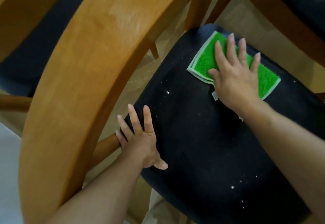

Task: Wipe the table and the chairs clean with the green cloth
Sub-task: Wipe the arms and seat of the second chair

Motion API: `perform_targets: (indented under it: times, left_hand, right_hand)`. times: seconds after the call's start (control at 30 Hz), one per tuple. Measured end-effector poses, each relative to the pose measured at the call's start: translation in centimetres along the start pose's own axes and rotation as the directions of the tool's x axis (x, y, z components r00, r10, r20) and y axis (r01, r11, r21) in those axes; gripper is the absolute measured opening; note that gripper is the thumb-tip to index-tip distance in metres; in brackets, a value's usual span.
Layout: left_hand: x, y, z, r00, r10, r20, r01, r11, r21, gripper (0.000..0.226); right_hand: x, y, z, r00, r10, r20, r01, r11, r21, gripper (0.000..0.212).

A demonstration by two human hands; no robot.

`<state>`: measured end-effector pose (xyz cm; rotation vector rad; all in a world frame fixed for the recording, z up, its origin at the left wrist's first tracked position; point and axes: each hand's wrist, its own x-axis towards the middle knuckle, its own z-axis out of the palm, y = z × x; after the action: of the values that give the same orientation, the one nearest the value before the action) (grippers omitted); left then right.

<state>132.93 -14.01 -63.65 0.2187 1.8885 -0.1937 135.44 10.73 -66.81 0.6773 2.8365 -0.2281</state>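
Observation:
A folded green cloth (205, 60) with a pale border lies on the far part of a black chair seat (202, 135). My right hand (235, 77) presses flat on the cloth, fingers spread, covering its middle. My left hand (139, 139) rests flat on the seat's left edge, fingers spread and thumb on the cushion. White crumbs dot the seat near its left side and near its lower right. The chair's curved wooden backrest (84, 86) arcs across the left of the view.
A second dark seat (40, 47) shows behind the backrest at the left. Another wooden chair with a black cushion (302, 0) stands at the top right. Wooden legs and a rail (105, 146) run below the seat. Crumbs lie on the tiled floor (140, 76).

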Motion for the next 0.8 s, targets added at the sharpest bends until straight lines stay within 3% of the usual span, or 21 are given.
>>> perform_targets:
  times: [0.07, 0.2, 0.33, 0.37, 0.43, 0.5, 0.57, 0.67, 0.8]
  left_hand:
    - [-0.1, 0.0, -0.2, 1.000, 0.010, 0.005, -0.010, 1.000, -0.001, 0.166]
    - [-0.2, 0.1, -0.5, 1.000, 0.003, 0.023, -0.003, 1.000, 0.016, 0.166]
    - [-0.1, 0.1, -0.4, 0.999, -0.010, 0.033, 0.009, 1.000, 0.024, 0.166]
    - [0.0, 0.1, -0.3, 0.999, -0.010, 0.037, 0.009, 1.000, 0.020, 0.166]
    - [0.1, 0.0, -0.2, 0.999, -0.008, 0.041, 0.008, 1.000, 0.007, 0.166]
    - [0.2, -0.1, -0.1, 0.999, 0.004, 0.033, -0.004, 1.000, 0.006, 0.166]
    - [0.3, 0.0, 0.0, 0.999, 0.011, 0.033, -0.011, 1.000, 0.015, 0.166]
    - [0.4, 0.1, -0.3, 0.999, -0.019, 0.045, 0.017, 0.998, 0.054, 0.166]
    - [0.7, 0.0, -0.1, 0.996, -0.064, 0.058, 0.057, 0.992, 0.111, 0.162]
  right_hand:
    - [-2.2, -1.5, 0.5, 0.999, 0.017, 0.040, -0.017, 1.000, -0.011, 0.067]
    - [-12.1, -4.5, 2.6, 0.960, -0.258, 0.106, 0.263, 0.964, -0.034, 0.064]
    - [-9.1, -3.1, 2.0, 0.916, -0.394, 0.075, 0.399, 0.915, -0.066, 0.061]
    - [-6.7, -2.8, 1.6, 0.939, -0.338, 0.053, 0.342, 0.937, -0.077, 0.060]
    - [-1.4, -2.6, 0.8, 0.996, -0.088, 0.025, 0.088, 0.996, -0.007, 0.063]
    - [2.7, -3.3, 0.4, 0.988, 0.154, -0.018, -0.153, 0.987, 0.041, 0.064]
    - [3.4, -5.3, 0.4, 0.983, 0.184, -0.028, -0.183, 0.983, 0.017, 0.064]
    - [-1.4, -9.2, 1.3, 0.988, -0.157, 0.006, 0.157, 0.987, -0.027, 0.061]
    - [-5.9, -9.9, 2.1, 0.813, -0.568, 0.125, 0.572, 0.820, 0.012, 0.056]
